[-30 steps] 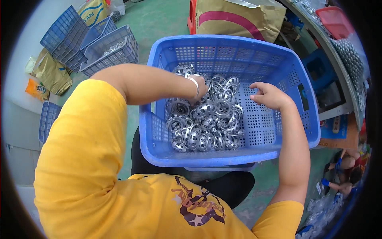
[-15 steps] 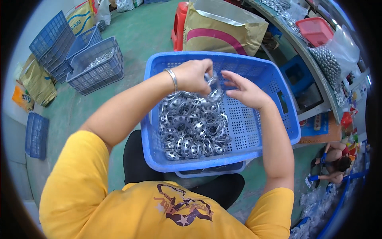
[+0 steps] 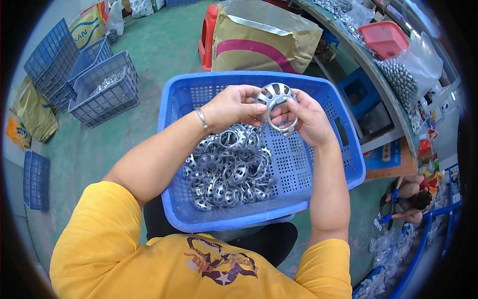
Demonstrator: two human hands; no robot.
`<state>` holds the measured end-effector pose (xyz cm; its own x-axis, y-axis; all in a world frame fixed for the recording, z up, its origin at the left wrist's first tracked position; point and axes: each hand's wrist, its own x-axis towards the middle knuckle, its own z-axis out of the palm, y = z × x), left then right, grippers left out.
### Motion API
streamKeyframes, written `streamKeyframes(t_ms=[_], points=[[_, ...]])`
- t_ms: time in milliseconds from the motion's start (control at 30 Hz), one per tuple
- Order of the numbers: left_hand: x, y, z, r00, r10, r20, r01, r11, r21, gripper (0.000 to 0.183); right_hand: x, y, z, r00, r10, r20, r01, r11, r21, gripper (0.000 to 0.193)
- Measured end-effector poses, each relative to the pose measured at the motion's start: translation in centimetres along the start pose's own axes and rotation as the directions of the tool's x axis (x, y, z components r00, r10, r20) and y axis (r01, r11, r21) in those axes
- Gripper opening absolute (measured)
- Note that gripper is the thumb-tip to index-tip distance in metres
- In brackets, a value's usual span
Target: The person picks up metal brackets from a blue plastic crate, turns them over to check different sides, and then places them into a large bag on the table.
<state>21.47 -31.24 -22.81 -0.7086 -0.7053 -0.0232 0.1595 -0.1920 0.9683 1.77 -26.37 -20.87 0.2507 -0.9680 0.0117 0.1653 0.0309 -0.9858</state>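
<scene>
Between my two hands is a silver metal ring-shaped part (image 3: 275, 91), with a row of slots along its domed upper side and a small lug at the bottom. My left hand (image 3: 234, 107) pinches its left edge between thumb and fingers. On its right edge, my right hand (image 3: 309, 117) grips with the thumb in front and fingers behind and through the opening. Below them stands a blue perforated plastic basket (image 3: 172, 197). A heap of similar slotted metal parts (image 3: 231, 169) fills the basket's left side; its right side shows bare perforated bottom.
Blue-grey crates (image 3: 107, 102) stand at the left, one with small metal pieces. Beyond the basket are a gold sack (image 3: 264, 40) and a red stool (image 3: 208, 37). A workbench (image 3: 371, 74) with a red tray (image 3: 384, 39) runs along the right. Another person (image 3: 411, 197) crouches at far right.
My left hand has lifted a metal part off the heap and turned it upright. My right hand, open before, has closed on its other side. The view has shifted slightly.
</scene>
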Motion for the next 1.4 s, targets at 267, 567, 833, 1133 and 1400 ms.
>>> streamKeyframes(t_ms=[267, 567, 833, 1133, 1400], points=[[-0.2, 0.2, 0.2, 0.964, 0.225, -0.142, -0.211, 0.971, 0.113, 0.035, 0.1, -0.6, -0.9, 0.98, -0.164, -0.11, 0.129, 0.954, -0.271, 0.032], [-0.8, 0.9, 1.2, 0.987, 0.112, -0.111, -0.103, 0.991, 0.089, 0.048, 0.4, 0.5, -0.7, 0.929, -0.371, -0.008, 0.364, 0.915, -0.176, 0.036], [-0.8, 0.9, 1.2, 0.97, 0.207, -0.127, -0.208, 0.978, 0.002, 0.045, 0.3, 0.2, 1.0, 0.873, -0.486, -0.028, 0.467, 0.853, -0.234, 0.057], [-0.6, -0.1, 1.2, 0.94, 0.327, -0.096, -0.329, 0.944, -0.008, 0.05, -0.3, -0.5, 0.4, 0.936, -0.351, -0.003, 0.344, 0.92, -0.187, 0.062], [-0.8, 1.0, 1.0, 0.99, 0.037, -0.136, -0.039, 0.999, -0.01, 0.038, 0.0, -0.5, 0.1, 0.949, -0.316, -0.004, 0.302, 0.912, -0.277, 0.048]])
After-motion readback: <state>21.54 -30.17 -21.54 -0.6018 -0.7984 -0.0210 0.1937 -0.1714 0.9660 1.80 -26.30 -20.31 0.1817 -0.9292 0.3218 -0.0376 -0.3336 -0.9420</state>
